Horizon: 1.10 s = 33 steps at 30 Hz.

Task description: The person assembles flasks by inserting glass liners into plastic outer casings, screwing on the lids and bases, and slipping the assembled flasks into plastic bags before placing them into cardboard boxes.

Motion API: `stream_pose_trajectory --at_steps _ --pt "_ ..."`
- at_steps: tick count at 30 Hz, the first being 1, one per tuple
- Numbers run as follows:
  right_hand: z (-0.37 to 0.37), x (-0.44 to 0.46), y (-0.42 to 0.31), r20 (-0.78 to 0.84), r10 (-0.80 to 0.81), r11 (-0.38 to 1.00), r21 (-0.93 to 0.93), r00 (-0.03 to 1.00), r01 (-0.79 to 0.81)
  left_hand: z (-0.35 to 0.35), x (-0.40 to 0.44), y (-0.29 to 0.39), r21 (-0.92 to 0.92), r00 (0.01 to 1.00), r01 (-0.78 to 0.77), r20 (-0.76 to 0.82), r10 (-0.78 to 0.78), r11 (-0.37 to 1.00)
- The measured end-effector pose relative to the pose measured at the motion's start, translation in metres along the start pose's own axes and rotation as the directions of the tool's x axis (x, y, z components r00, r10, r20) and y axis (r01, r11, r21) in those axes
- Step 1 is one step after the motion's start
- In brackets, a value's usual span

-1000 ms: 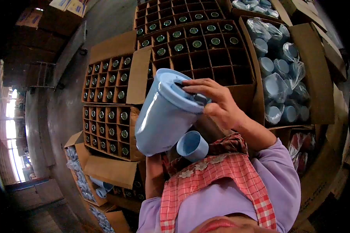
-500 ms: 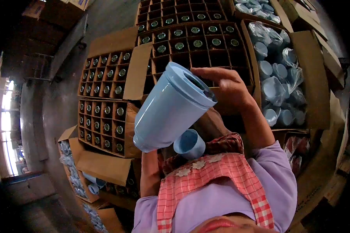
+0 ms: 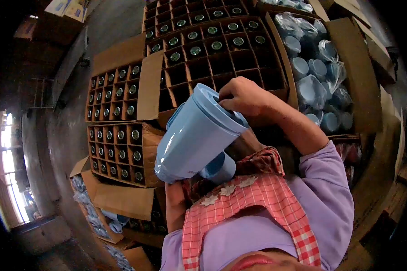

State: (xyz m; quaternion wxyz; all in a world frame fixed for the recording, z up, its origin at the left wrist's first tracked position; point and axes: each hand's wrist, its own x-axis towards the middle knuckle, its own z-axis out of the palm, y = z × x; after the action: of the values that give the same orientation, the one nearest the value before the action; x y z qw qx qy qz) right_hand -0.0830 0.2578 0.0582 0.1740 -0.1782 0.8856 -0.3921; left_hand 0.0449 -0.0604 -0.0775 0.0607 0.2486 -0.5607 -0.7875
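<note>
A large light blue plastic flask body is held tilted before my chest, its mouth up and to the right. At its base, my left forearm runs behind it; the fingers of that hand are hidden, but it bears the flask from below. A handle shows along its left side. My right hand is closed in a pinch at the open mouth, fingertips just inside the rim; what they grip is not visible. Partly covered by the flask, a smaller blue cup rests against the checked apron.
Divided cartons with silvery round tops in several cells stand ahead, more cartons at left. On the right, an open carton holds bagged blue cups. Another open box sits at lower left.
My right hand has gone from extended fingers along the rim to a curled pinch in the flask's mouth. The flask has turned, showing its handle and covering more of the cup.
</note>
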Motion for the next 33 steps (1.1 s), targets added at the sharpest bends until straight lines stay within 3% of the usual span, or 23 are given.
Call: stream_pose_trajectory --at_steps 2,5,11,14,15,17,18,21,22,25,28,29,31,33 --pt "0.001 0.002 0.007 0.041 -0.040 0.992 0.118 0.998 0.035 -0.001 0.000 -0.001 -0.006 1.000 0.008 -0.005 -0.008 1.000" --pt "0.006 0.002 0.014 -0.038 -0.173 0.969 0.171 0.984 0.177 -0.002 -0.001 -0.002 -0.010 1.000 0.023 -0.015 -0.023 1.000" --pt "0.019 0.003 0.020 -0.227 -0.336 0.904 0.193 0.914 0.380 -0.001 -0.001 -0.002 -0.038 0.999 0.030 -0.017 -0.031 0.999" --pt "0.028 0.005 0.036 -0.285 -0.513 0.818 0.126 0.810 0.562 -0.003 -0.001 -0.004 -0.048 0.999 0.032 -0.015 -0.033 0.998" --pt "0.031 0.006 0.039 -0.302 -0.501 0.803 0.188 0.811 0.565 -0.003 -0.001 -0.004 -0.049 0.999 0.031 -0.013 -0.032 0.998" --pt "0.034 0.007 0.045 -0.330 -0.472 0.763 0.312 0.818 0.566 -0.005 -0.001 -0.004 -0.063 0.999 0.032 -0.019 -0.034 0.997" --pt "0.030 0.005 0.049 -0.247 -0.412 0.755 0.446 0.877 0.481 -0.004 -0.001 -0.004 -0.069 0.999 0.033 -0.014 -0.034 0.997" --pt "0.022 -0.011 0.046 0.046 -0.041 0.537 0.844 0.998 -0.017 -0.003 0.001 -0.004 -0.082 0.999 0.031 -0.013 -0.032 0.996" --pt "0.021 -0.018 0.044 0.010 -0.131 0.645 0.760 0.991 0.078 -0.003 0.000 -0.005 -0.091 0.999 0.030 -0.013 -0.031 0.995" --pt "0.035 -0.025 0.029 -0.180 -0.056 0.822 0.551 0.982 0.148 -0.002 0.001 -0.006 -0.107 0.999 0.040 -0.015 -0.042 0.994" --pt "0.024 -0.029 0.030 -0.126 0.080 0.639 0.767 0.989 0.046 -0.002 0.002 -0.004 -0.146 0.999 0.044 -0.014 -0.046 0.988" --pt "0.024 -0.027 0.036 -0.272 0.125 0.518 0.838 0.954 0.171 -0.003 0.003 -0.003 -0.164 0.999 0.048 -0.013 -0.051 0.985" --pt "0.008 -0.028 0.061 -0.225 0.205 0.230 0.957 0.953 0.177 -0.004 0.004 -0.003 -0.218 0.998 0.057 -0.016 -0.062 0.974" --pt "0.002 -0.031 0.058 -0.211 0.423 0.058 0.977 0.881 0.206 -0.003 0.003 -0.001 -0.308 0.996 0.084 0.001 -0.088 0.948"
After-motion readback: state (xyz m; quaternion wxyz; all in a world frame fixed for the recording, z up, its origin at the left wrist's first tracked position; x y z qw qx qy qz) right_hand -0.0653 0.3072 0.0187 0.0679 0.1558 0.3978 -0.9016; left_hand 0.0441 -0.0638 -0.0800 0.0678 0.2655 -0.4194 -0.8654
